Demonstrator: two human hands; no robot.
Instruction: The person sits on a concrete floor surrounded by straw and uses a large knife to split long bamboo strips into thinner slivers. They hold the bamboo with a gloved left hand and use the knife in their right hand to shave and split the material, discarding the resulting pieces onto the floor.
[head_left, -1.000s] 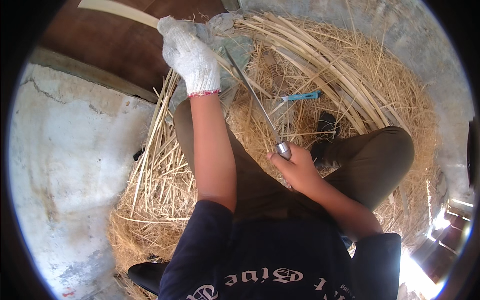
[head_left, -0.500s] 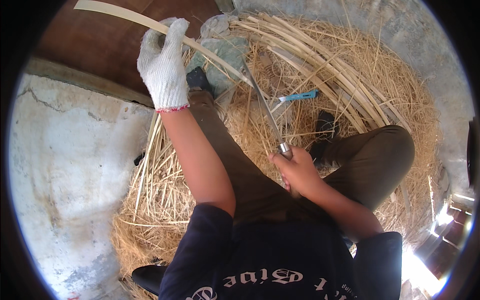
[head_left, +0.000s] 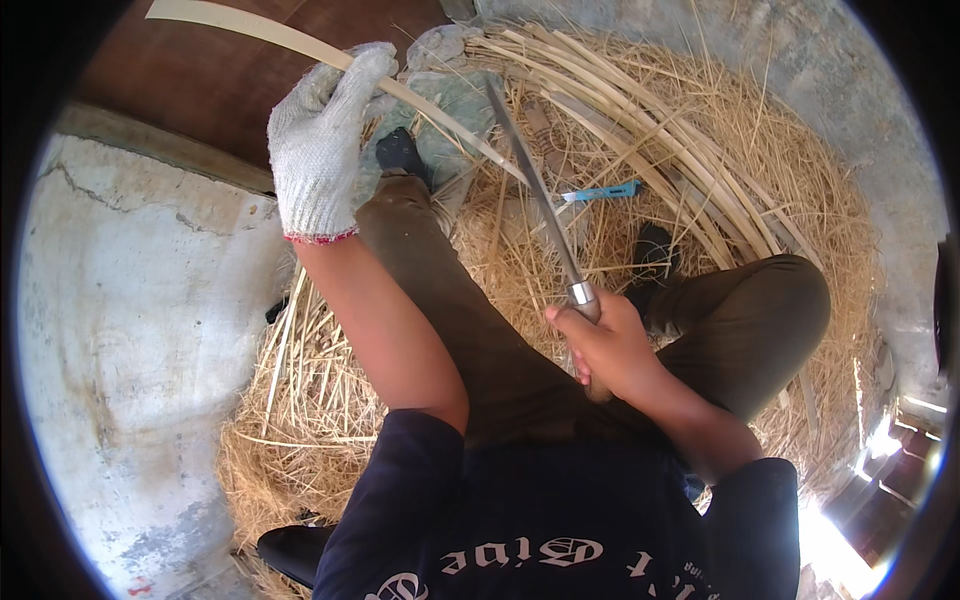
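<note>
A white knitted glove with a red cuff covers my left hand (head_left: pixel 318 150), which is closed round a long, thin bamboo strip (head_left: pixel 440 116). One end of the strip curves up to the upper left; the other slopes down to the right, to the blade. Bare, my right hand (head_left: pixel 618 348) grips the wooden handle of a long, narrow-bladed knife (head_left: pixel 543 200). Its blade points up and away, crossing the strip near the strip's lower end. Whether blade and strip touch, I cannot tell.
A blue box cutter (head_left: pixel 603 191) lies on straw-like shavings (head_left: pixel 800 190), right of the knife. Several long bamboo strips (head_left: pixel 640 130) lie bundled at the far right. A greenish stone slab (head_left: pixel 450 105) is beyond my left foot. A pale wall (head_left: pixel 130 300) stands at left.
My gloved hand and wrist have shifted slightly, the wrist leftward and nearer. The knife has moved a little right and its blade has turned, showing a broader face.
</note>
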